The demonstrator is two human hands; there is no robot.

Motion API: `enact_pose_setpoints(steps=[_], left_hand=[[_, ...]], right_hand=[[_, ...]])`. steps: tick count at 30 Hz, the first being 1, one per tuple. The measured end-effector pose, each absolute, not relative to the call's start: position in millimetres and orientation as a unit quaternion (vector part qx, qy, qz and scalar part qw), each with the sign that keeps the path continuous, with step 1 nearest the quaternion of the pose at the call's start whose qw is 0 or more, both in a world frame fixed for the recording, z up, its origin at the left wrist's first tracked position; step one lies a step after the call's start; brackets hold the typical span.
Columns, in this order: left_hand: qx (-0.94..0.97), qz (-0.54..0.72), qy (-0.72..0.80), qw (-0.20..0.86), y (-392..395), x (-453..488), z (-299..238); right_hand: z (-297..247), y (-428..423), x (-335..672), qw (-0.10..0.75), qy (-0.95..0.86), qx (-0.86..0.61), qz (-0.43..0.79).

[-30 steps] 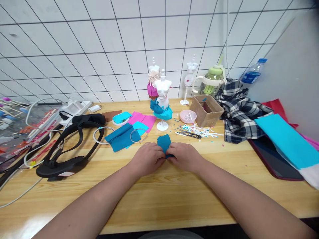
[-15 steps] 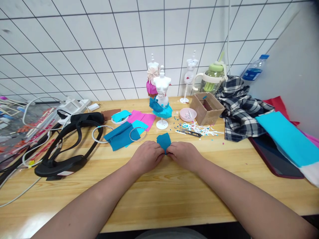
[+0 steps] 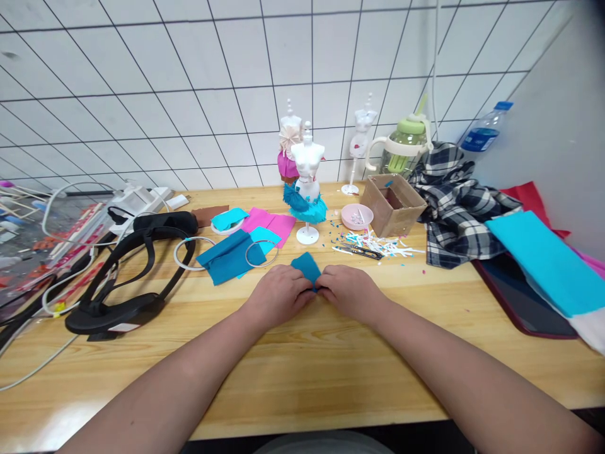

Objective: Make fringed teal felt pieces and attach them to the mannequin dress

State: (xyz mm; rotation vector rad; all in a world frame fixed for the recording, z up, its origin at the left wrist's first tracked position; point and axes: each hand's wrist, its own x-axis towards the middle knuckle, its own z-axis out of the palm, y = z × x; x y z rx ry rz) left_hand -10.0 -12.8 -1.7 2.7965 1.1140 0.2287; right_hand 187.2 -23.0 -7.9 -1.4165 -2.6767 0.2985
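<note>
Where left hand (image 3: 278, 295) and right hand (image 3: 347, 291) pinch teal scrap (image 3: 306, 266), lower edge hidden.

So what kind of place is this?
Probably a craft bench for doll-size dressmaking: small mannequins stand by the tiled wall, coloured sheets lie on the wooden table, and the left hand and right hand pinch a blue piece.

Pinched a blue paper scrap (image 3: 306, 266) between left hand (image 3: 278, 295) and right hand (image 3: 350, 292), close together, low over the wooden table (image 3: 302, 378). Faced a white mannequin (image 3: 307, 183) in a blue skirt just behind, with scissors (image 3: 359, 252) and a cardboard box (image 3: 393, 205) further right.
</note>
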Motion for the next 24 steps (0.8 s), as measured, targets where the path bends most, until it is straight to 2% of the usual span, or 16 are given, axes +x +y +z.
enact_pose_setpoints(steps=[4, 11, 24], left_hand=[[0.926, 0.072, 0.364, 0.068, -16.2, -8.2, 2.5], [0.925, 0.088, 0.357, 0.096, -15.2, -9.5, -2.4], [0.904, 0.105, 0.395, 0.126, -15.1, -10.6, -4.5]], right_hand=[[-2.8, -21.7, 194.2, 0.079, -0.888, -0.44, 0.112], [-4.7, -18.7, 201.5, 0.134, -0.859, -0.44, 0.225], [-17.6, -13.3, 199.5, 0.171, -0.797, -0.484, 0.317]])
